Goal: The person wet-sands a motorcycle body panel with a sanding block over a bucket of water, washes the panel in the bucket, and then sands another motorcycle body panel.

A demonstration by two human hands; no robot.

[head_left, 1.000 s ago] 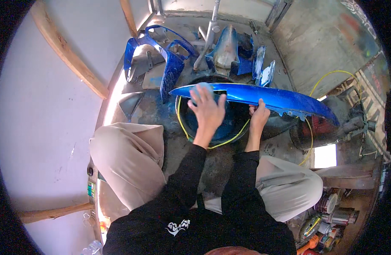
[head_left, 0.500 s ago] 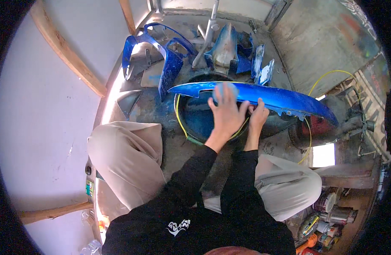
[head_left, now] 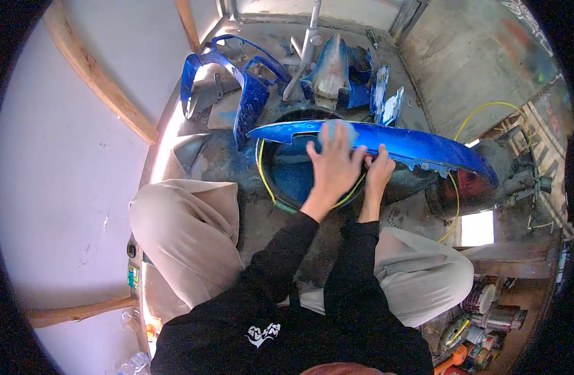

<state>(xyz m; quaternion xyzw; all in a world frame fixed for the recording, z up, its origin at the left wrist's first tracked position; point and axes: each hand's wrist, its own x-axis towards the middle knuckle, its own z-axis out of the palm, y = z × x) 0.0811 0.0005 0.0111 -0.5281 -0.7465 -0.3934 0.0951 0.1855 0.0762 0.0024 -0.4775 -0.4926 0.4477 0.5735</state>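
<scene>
A long glossy blue fairing panel (head_left: 424, 148) lies across a round black tub (head_left: 287, 181) in front of my knees. My left hand (head_left: 332, 167) presses flat on the panel's middle, fingers spread over a light blue pad (head_left: 338, 128) that shows past the fingertips. Right beside it, my right hand (head_left: 379, 173) grips the panel's near edge, thumb on top. The two hands almost touch.
More blue fairing pieces (head_left: 219, 75) and a grey-blue nose piece (head_left: 332, 72) lie behind the tub, with a metal tube (head_left: 304, 50) leaning there. A yellow hose (head_left: 263, 175) circles the tub. Cans and tins (head_left: 487, 309) stand at lower right. A wooden beam (head_left: 103, 84) crosses the left wall.
My left hand has slid rightward along the panel with the pad, from its left part to the middle beside my right hand. The right hand has stayed on the edge.
</scene>
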